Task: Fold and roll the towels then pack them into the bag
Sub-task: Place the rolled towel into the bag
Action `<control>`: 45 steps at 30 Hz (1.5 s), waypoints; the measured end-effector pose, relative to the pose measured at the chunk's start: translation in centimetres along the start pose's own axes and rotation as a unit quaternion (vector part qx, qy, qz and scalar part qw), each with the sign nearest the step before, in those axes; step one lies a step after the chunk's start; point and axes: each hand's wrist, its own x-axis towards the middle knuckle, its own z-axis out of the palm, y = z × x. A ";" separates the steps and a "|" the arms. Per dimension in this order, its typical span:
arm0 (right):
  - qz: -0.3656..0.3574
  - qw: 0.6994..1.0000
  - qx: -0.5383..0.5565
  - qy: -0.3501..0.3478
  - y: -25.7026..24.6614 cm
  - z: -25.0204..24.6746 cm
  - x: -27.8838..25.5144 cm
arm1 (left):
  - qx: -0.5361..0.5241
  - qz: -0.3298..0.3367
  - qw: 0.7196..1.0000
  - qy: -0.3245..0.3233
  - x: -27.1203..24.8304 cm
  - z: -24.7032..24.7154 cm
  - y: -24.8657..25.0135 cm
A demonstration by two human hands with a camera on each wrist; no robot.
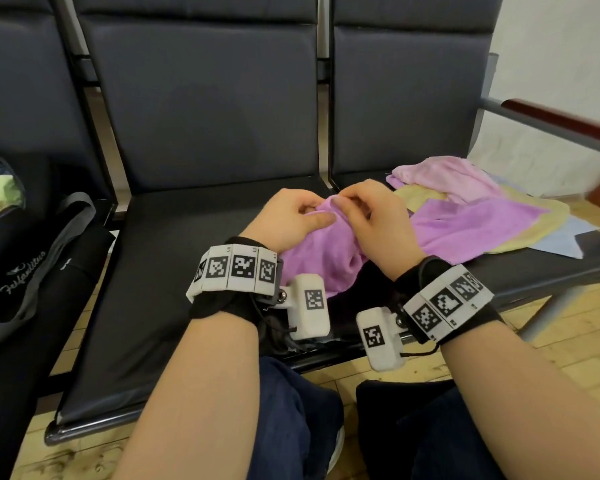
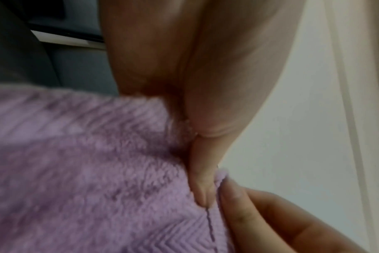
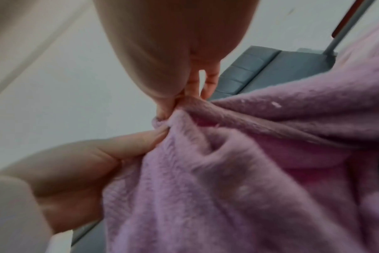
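**Both hands at one corner of the purple towel**

Seen from the head view: purple towel (image 1: 329, 251) draped over the front of the dark bench seat (image 1: 174, 271), one end trailing right onto the pile. Pinched at its top edge by left hand (image 1: 284, 220) and right hand (image 1: 371, 220), fingertips nearly touching. Confirmed in the left wrist view, thumb and finger of the left hand (image 2: 202, 186) closed on the hem; likewise in the right wrist view, right hand (image 3: 162, 109) nipping the same corner of towel (image 3: 227, 171).

Lying flat on the next seat to the right: a pink towel (image 1: 444, 178), a yellow towel (image 1: 548, 223) and a pale blue towel (image 1: 561, 242), overlapping, none yet folded. Standing on the seat to the left, well apart from the hands: black bag (image 1: 25, 271), mouth open, coloured cloth showing inside (rolled or not, impossible to tell).

Handling, judged from the drape and pile: light, soft, limp terry; no stiffness to hold a shape, little risk of slipping or damage. Best taken at two corners along one hem and pulled taut before folding; held mid-cloth, likely to bunch and sag.
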 end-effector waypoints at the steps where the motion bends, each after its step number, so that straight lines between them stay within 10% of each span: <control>1: -0.015 1.000 -0.018 0.017 0.1 -0.1 0.0 | 0.001 0.001 1.000 0.008 0.0 -0.1 0.0; 10: -0.011 0.993 -0.074 -0.087 0.7 0.1 -0.3 | 0.004 0.000 1.000 0.011 -0.3 -0.1 0.3; 24: 0.168 0.914 -0.365 0.057 5.4 -2.1 0.2 | -0.111 -0.048 0.972 0.200 0.4 -0.8 0.0; 31: 0.186 0.914 -0.339 0.125 4.5 -2.6 1.1 | -0.201 -0.041 0.917 0.341 0.5 -2.2 -0.4; 40: 0.238 0.883 -0.403 -0.029 6.4 -1.9 -0.4 | -0.167 -0.076 0.865 0.467 0.3 -3.5 -2.1; 45: 0.217 0.919 -0.327 0.028 6.0 -2.4 0.0 | -0.167 -0.085 0.829 0.526 0.1 -3.4 -2.2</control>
